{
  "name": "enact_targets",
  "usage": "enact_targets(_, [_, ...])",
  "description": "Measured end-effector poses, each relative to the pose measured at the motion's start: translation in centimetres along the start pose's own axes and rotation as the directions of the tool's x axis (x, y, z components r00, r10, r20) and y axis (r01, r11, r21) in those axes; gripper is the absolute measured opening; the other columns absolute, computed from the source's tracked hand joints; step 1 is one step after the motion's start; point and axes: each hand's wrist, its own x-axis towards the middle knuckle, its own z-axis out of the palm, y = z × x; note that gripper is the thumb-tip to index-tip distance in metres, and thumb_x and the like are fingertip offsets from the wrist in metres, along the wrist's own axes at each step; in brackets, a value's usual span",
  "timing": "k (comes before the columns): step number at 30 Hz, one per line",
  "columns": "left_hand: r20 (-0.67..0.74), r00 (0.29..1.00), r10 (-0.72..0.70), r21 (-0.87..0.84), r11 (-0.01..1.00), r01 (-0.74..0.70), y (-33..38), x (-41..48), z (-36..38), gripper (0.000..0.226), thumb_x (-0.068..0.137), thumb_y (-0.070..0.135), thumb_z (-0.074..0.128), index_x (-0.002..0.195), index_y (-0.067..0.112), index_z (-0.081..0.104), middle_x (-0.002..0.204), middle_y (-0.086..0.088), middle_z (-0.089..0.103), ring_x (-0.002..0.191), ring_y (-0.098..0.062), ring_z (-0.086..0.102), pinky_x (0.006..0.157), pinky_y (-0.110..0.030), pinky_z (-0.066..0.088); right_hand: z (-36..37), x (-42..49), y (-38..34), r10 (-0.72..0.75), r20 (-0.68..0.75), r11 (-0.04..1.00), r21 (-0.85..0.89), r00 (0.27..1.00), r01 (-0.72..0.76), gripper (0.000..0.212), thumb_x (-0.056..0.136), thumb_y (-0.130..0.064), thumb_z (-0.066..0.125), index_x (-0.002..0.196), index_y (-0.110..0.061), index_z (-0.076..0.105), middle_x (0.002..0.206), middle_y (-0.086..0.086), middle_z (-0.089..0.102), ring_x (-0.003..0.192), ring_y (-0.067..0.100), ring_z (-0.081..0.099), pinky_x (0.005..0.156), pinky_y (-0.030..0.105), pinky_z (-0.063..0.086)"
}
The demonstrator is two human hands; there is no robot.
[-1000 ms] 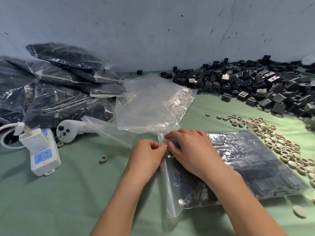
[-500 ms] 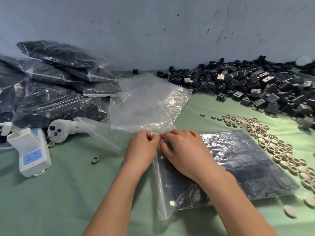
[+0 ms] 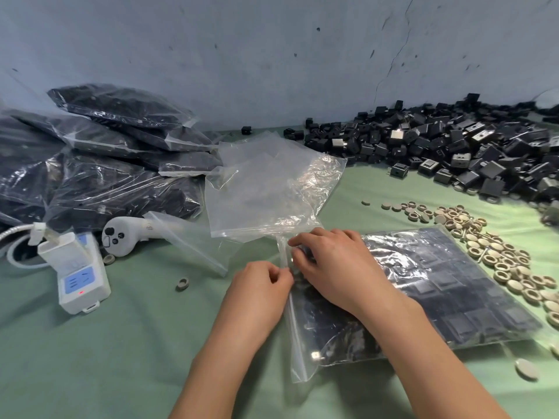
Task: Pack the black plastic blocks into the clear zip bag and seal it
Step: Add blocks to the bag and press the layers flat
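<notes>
A clear zip bag (image 3: 447, 297) filled with black plastic blocks lies flat on the green table, its zip edge (image 3: 284, 261) facing left. My left hand (image 3: 260, 285) pinches the zip strip near its upper part. My right hand (image 3: 335, 267) rests on the bag beside it, fingers curled onto the strip just above my left hand. A big heap of loose black blocks (image 3: 453, 152) lies at the back right.
Empty clear bags (image 3: 272, 189) lie behind my hands. Several filled bags (image 3: 99, 164) are stacked at the left. A white power strip (image 3: 81, 276), a white controller (image 3: 124, 234) and many beige rings (image 3: 496, 252) lie on the green cloth (image 3: 106, 358).
My left hand has slid down the zip strip toward me, away from the right hand. The view has shifted slightly.
</notes>
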Motion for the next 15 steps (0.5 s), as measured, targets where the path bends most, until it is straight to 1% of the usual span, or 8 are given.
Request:
enact_targets(2, [0.026,1.000,0.001,-0.014,1.000,-0.001,0.08,-0.15,-0.31,0.041,0.095,0.032,0.054,0.059,0.014,0.048,0.050,-0.001,0.038,0.051,-0.024,0.037,0.055,-0.043,0.047,-0.02,-0.01,-0.05,0.001,-0.003,1.000,0.001,1.000,-0.001,0.036,0.102,-0.043,0.036,0.129,-0.037,0.060,0.123,-0.011,0.064,0.109,0.018,0.057,0.102,0.035,0.031])
enact_targets(3, [0.032,0.999,0.005,-0.013,1.000,-0.004,0.10,-0.17,-0.41,0.042,0.096,0.032,0.054,0.058,0.015,0.046,0.052,-0.003,0.038,0.052,-0.024,0.036,0.057,-0.045,0.049,-0.01,-0.02,-0.08,0.000,-0.005,1.000,0.002,1.000,0.000,0.036,0.102,-0.043,0.036,0.128,-0.037,0.060,0.123,-0.011,0.064,0.109,0.018,0.057,0.102,0.035,0.031])
enact_targets(5, [0.039,0.999,0.016,-0.015,1.000,-0.015,0.03,-0.14,-0.44,0.044,0.097,0.032,0.054,0.056,0.016,0.044,0.053,-0.006,0.039,0.052,-0.025,0.036,0.054,-0.042,0.044,-0.01,-0.03,-0.09,-0.002,-0.009,1.000,0.002,1.000,0.002,0.036,0.102,-0.042,0.036,0.127,-0.037,0.060,0.122,-0.012,0.065,0.108,0.017,0.057,0.101,0.034,0.031])
enact_targets(7, [0.043,0.999,0.023,-0.026,0.999,-0.022,-0.14,-0.06,-0.42,0.046,0.097,0.032,0.053,0.055,0.016,0.043,0.053,-0.006,0.040,0.051,-0.025,0.035,0.053,-0.034,0.037,-0.03,-0.04,-0.07,-0.005,-0.014,1.000,0.003,1.000,0.005,0.035,0.102,-0.042,0.036,0.127,-0.037,0.061,0.121,-0.012,0.065,0.107,0.017,0.057,0.101,0.034,0.031])
enact_targets(10, [0.047,0.998,0.045,-0.017,0.999,-0.044,-0.26,0.02,-0.42,0.047,0.098,0.032,0.052,0.055,0.015,0.041,0.051,-0.005,0.039,0.051,-0.025,0.033,0.052,-0.033,0.032,-0.03,-0.04,-0.12,-0.002,-0.014,1.000,-0.001,1.000,0.002,0.035,0.102,-0.042,0.036,0.126,-0.037,0.061,0.121,-0.012,0.065,0.107,0.017,0.057,0.102,0.035,0.032])
enact_targets(12, [0.055,0.997,0.047,-0.018,0.999,-0.046,-0.24,-0.02,-0.43,0.048,0.098,0.031,0.051,0.056,0.011,0.040,0.052,-0.005,0.038,0.051,-0.024,0.033,0.050,-0.038,0.039,-0.02,-0.02,-0.19,0.002,-0.011,1.000,-0.013,1.000,-0.002,0.035,0.102,-0.043,0.036,0.125,-0.038,0.061,0.120,-0.012,0.065,0.107,0.017,0.057,0.102,0.036,0.032])
enact_targets(14, [0.067,0.998,0.016,-0.032,0.999,-0.014,-0.40,-0.10,-0.44,0.047,0.097,0.033,0.051,0.061,0.004,0.046,0.053,-0.006,0.040,0.051,-0.022,0.035,0.054,-0.045,0.049,-0.05,-0.02,-0.20,0.003,-0.009,1.000,-0.014,1.000,-0.003,0.035,0.102,-0.043,0.035,0.126,-0.038,0.060,0.120,-0.013,0.064,0.107,0.017,0.057,0.103,0.036,0.032])
enact_targets(15, [0.074,0.997,0.003,-0.034,0.999,0.000,-0.51,-0.19,-0.44,0.046,0.096,0.035,0.052,0.064,0.002,0.050,0.053,-0.006,0.040,0.051,-0.022,0.035,0.054,-0.045,0.051,-0.08,-0.02,-0.20,0.002,-0.008,1.000,-0.013,1.000,-0.002,0.035,0.102,-0.043,0.035,0.126,-0.038,0.060,0.120,-0.013,0.064,0.106,0.016,0.057,0.103,0.036,0.032])
